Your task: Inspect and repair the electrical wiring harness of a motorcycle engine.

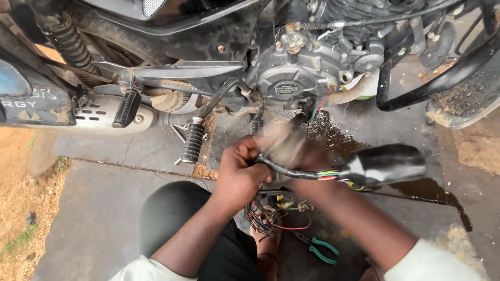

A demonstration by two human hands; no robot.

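Overhead, the motorcycle (250, 62) fills the top of the view, its grey engine case (291, 78) at the middle. Just below that case, the left hand (237, 174) is clenched around a black-sleeved wire bundle (302, 174), whose coloured strands run into a black rubber boot (385, 164) to the right. The right hand (291, 151), blurred, sits against the same bundle directly under the case; its grasp cannot be made out. Further below the case, loose wires (271, 218) and green-handled pliers (320, 250) lie on the concrete.
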